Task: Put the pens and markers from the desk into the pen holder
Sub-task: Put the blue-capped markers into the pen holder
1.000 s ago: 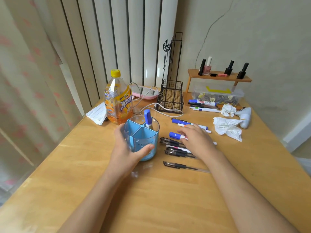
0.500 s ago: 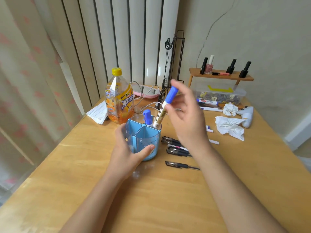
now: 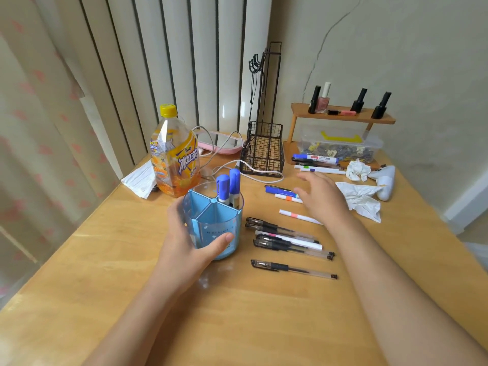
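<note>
A blue pen holder (image 3: 211, 228) with divided compartments stands mid-desk. My left hand (image 3: 184, 244) is wrapped around its left side, thumb across the front. Two blue-capped markers (image 3: 229, 184) stand upright in its back compartment. My right hand (image 3: 320, 198) hovers with fingers spread and holds nothing, just over a blue marker (image 3: 278, 190) and a white marker with an orange band (image 3: 287, 198). Another white marker (image 3: 297, 215) lies nearer me. Several black gel pens (image 3: 285, 237) lie right of the holder, and a single one (image 3: 290, 269) lies closer. More markers (image 3: 315, 161) lie at the back.
An orange drink bottle (image 3: 174, 157) stands behind the holder, next to folded paper (image 3: 140, 179). A black wire rack (image 3: 264, 151) with a white cable, a small wooden shelf (image 3: 343, 116) of nail polish, a clear box (image 3: 340, 145) and crumpled tissues (image 3: 361, 196) fill the back right.
My right hand picked a blue-capped marker off the desk, dropped it into the holder beside the first one, let go and swung back right over the loose markers. The left hand stayed on the holder.
</note>
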